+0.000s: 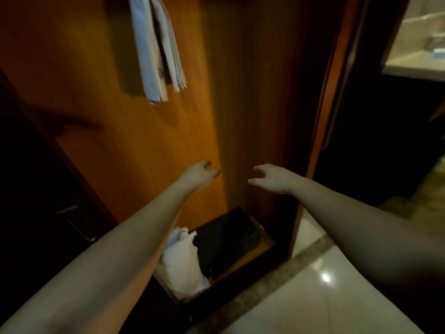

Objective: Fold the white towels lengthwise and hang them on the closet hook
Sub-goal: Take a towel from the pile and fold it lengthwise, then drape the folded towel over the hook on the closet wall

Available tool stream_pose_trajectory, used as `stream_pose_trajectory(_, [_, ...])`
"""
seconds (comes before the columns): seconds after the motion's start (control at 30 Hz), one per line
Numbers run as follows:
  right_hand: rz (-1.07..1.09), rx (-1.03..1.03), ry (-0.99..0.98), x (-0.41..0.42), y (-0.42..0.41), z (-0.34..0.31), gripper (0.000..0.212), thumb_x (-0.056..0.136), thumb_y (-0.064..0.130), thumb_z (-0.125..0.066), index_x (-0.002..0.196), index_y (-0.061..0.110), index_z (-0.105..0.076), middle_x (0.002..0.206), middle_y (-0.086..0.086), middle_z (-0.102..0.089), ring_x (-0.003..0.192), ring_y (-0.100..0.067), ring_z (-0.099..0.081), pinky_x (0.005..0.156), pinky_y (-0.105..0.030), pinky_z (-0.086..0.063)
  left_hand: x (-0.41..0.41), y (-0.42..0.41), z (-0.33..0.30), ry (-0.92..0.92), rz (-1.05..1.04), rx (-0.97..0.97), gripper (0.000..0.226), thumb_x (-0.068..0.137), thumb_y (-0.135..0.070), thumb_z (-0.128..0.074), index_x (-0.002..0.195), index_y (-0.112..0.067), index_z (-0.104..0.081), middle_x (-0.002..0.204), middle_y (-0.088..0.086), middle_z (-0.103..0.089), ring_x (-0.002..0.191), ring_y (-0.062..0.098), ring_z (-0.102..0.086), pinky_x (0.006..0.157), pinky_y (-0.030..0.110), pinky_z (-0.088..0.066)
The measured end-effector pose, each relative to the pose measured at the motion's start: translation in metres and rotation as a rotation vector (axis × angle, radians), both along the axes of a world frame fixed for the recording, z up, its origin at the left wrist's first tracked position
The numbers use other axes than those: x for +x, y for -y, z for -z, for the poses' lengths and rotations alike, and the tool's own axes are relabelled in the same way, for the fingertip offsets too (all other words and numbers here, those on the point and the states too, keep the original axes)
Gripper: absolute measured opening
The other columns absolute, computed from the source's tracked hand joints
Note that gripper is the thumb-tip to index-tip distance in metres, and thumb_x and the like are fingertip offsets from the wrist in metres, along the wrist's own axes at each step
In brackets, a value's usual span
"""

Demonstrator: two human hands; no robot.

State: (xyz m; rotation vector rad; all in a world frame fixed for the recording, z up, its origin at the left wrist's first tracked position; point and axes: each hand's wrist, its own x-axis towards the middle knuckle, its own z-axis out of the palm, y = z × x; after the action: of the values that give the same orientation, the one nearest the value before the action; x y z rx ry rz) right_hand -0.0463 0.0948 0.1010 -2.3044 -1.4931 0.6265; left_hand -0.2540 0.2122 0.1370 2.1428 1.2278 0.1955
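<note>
Folded white towels (pixel 157 48) hang flat against the smooth orange wooden closet panel (pixel 134 145), long axis vertical, lower ends pointing down; the hook is out of view. Below, a crumpled white towel (pixel 181 260) lies on the closet floor beside a dark boxy safe (pixel 228 239). The left hand (pixel 198 174) and right hand (pixel 269 177) reach forward, apart, fingers loosely spread, holding nothing. Glossy floor tiles (pixel 320 297) lie to the right.
</note>
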Motion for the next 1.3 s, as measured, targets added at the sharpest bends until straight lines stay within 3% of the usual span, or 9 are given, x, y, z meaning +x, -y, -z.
stream_pose_trajectory(0.2, [0.125,-0.125,-0.065,0.037,0.098,0.098,0.07,0.096,0.056,-0.054,0.153,0.019,-0.038,0.158,-0.006,-0.037,0.142,-0.026,-0.04,0.116,-0.042,-0.035,0.047,0.057,0.092,-0.097,0.164,-0.069,0.065,0.1,-0.048,-0.051,0.155,-0.018,-0.031,0.159,0.009,-0.035,0.143,0.027,-0.038,0.109,0.038,-0.036])
stream_pose_trajectory(0.33, [0.198,-0.159,-0.107,0.066,0.165,0.15,0.066,0.096,0.054,-0.055,0.148,0.015,-0.045,0.15,-0.01,-0.047,0.134,-0.027,-0.047,0.101,-0.033,-0.037,0.092,0.099,0.141,-0.181,0.299,-0.128,0.065,0.1,-0.049,-0.05,0.154,-0.018,-0.032,0.158,0.008,-0.036,0.141,0.027,-0.039,0.102,0.033,-0.037])
stream_pose_trajectory(0.47, [0.305,-0.203,-0.165,0.11,0.226,0.195,0.073,0.093,0.059,-0.056,0.151,0.016,-0.042,0.154,-0.008,-0.045,0.14,-0.028,-0.044,0.112,-0.04,-0.036,0.15,0.146,0.18,-0.231,0.331,-0.184,0.065,0.097,-0.05,-0.054,0.153,-0.023,-0.035,0.156,0.002,-0.039,0.139,0.024,-0.042,0.1,0.034,-0.039])
stream_pose_trajectory(0.6, [0.37,-0.281,-0.21,0.164,0.281,0.233,0.068,0.095,0.056,-0.057,0.15,0.019,-0.044,0.158,-0.005,-0.039,0.144,-0.025,-0.039,0.115,-0.038,-0.031,0.209,0.192,0.215,-0.271,0.337,-0.262,0.067,0.096,-0.051,-0.056,0.154,-0.025,-0.035,0.158,0.001,-0.037,0.14,0.024,-0.041,0.099,0.035,-0.039])
stream_pose_trajectory(0.73, [0.418,-0.352,-0.253,0.229,0.342,0.269,0.066,0.097,0.055,-0.054,0.15,0.018,-0.043,0.158,-0.005,-0.039,0.143,-0.026,-0.039,0.112,-0.034,-0.031,0.283,0.248,0.249,-0.324,0.366,-0.312,0.066,0.094,-0.051,-0.058,0.151,-0.024,-0.039,0.154,0.001,-0.042,0.135,0.023,-0.046,0.091,0.03,-0.039])
stream_pose_trajectory(0.87, [0.476,-0.421,-0.304,0.281,0.391,0.294,0.069,0.095,0.059,-0.052,0.151,0.019,-0.043,0.158,-0.005,-0.039,0.141,-0.027,-0.041,0.11,-0.036,-0.035,0.352,0.29,0.275,-0.366,0.413,-0.336,0.065,0.093,-0.047,-0.059,0.151,-0.023,-0.04,0.156,0.003,-0.04,0.136,0.024,-0.046,0.102,0.032,-0.042])
stream_pose_trajectory(1.0, [0.54,-0.471,-0.315,0.325,0.428,0.314,0.07,0.093,0.061,-0.053,0.15,0.021,-0.044,0.156,-0.004,-0.042,0.138,-0.026,-0.044,0.108,-0.036,-0.037,0.415,0.323,0.293,-0.401,0.485,-0.339,0.062,0.096,-0.042,-0.058,0.151,-0.021,-0.04,0.155,0.006,-0.041,0.131,0.025,-0.049,0.09,0.026,-0.039])
stream_pose_trajectory(1.13, [0.589,-0.529,-0.331,0.372,0.455,0.336,0.069,0.095,0.059,-0.052,0.151,0.019,-0.043,0.157,-0.006,-0.04,0.14,-0.026,-0.042,0.11,-0.037,-0.036,0.476,0.342,0.313,-0.478,0.611,-0.243,0.059,0.096,-0.046,-0.057,0.149,-0.023,-0.043,0.156,0.003,-0.04,0.137,0.026,-0.044,0.098,0.029,-0.037])
stream_pose_trajectory(1.3, [0.706,-0.573,-0.351,0.434,0.476,0.364,0.069,0.095,0.059,-0.052,0.15,0.018,-0.044,0.156,-0.007,-0.041,0.14,-0.027,-0.042,0.108,-0.038,-0.037,0.565,0.353,0.351,-0.513,0.719,-0.305,0.059,0.097,-0.04,-0.058,0.149,-0.017,-0.042,0.156,0.006,-0.04,0.138,0.028,-0.044,0.111,0.039,-0.038])
